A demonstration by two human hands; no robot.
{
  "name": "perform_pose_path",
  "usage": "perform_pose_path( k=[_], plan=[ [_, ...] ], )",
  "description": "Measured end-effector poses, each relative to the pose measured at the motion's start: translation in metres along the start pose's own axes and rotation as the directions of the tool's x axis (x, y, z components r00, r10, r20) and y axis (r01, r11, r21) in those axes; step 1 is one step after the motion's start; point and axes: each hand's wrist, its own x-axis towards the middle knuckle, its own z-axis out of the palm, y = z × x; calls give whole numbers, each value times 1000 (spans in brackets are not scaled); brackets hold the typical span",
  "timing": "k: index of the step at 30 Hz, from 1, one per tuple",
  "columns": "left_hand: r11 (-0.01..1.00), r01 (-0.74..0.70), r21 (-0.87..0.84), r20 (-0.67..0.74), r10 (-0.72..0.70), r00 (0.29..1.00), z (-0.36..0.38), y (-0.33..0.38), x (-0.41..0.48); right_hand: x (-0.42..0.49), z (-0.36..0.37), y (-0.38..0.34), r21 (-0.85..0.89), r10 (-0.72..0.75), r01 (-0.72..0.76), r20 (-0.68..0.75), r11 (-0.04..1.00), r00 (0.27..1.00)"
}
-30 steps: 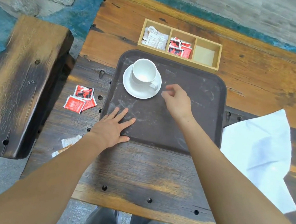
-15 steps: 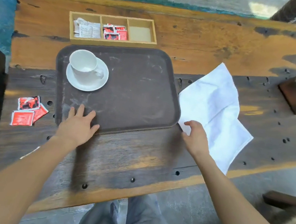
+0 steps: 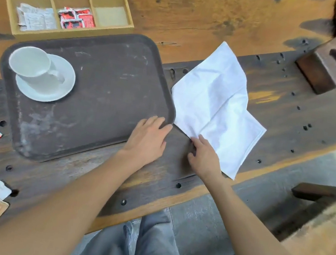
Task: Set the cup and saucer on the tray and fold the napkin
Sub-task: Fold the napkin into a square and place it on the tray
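Weathered plank table [image 3: 201, 12], grey paved floor [image 3: 203, 220], daylight

cup [image 3: 30, 63] on saucer [image 3: 59, 87] on tray [image 3: 107, 87], napkin [image 3: 216, 104] right

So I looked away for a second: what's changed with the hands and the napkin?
The left hand slid from the tray's near left edge to its near right corner. The right hand left the cup for the napkin's near edge. Cup and saucer stayed put.

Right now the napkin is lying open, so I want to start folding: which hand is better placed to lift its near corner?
The right hand: its fingers already touch the napkin edge. The left hand rests on the tray corner.
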Motion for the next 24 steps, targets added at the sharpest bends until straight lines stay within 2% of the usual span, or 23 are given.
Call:
perform_pose_path(
  k=[4, 7, 9, 11, 15, 17, 20, 22, 24],
  plan=[
    [993, -54, 106, -26, 57, 998, -3, 27, 30, -3, -1, 10, 74, 5, -3, -20, 997, 1000],
    [984, -123, 129, -29, 128, 991, -5, 38, 54, -2, -11, 19, 239, -11, 45, -143, 970, 990],
    [986, -114, 122, 3, 115, 993, -7, 42, 71, 1, -24, 24, 333, -31, 106, -225, 937, 974],
    [990, -97, 100, 10, 96, 995, -10, 49, 87, 6, -40, 29, 382, -46, 159, -287, 910, 957],
    [997, 29, -66, -109, -37, 993, -29, 60, 114, 24, -74, 40, 474, -19, 195, -350, 859, 937],
    [990, -6, -142, -115, -11, 993, -41, 66, 124, 33, -91, 44, 536, 23, 182, -353, 824, 935],
    [982, -109, -157, -73, 98, 993, -61, 82, 135, 46, -113, 45, 616, 45, 196, -353, 763, 935],
    [983, -109, -147, -165, 84, 983, -70, 90, 142, 50, -125, 43, 632, 44, 215, -367, 744, 929],
    [988, -49, -147, -255, 10, 967, -82, 94, 148, 52, -139, 41, 626, 42, 234, -393, 744, 919]
  ],
)
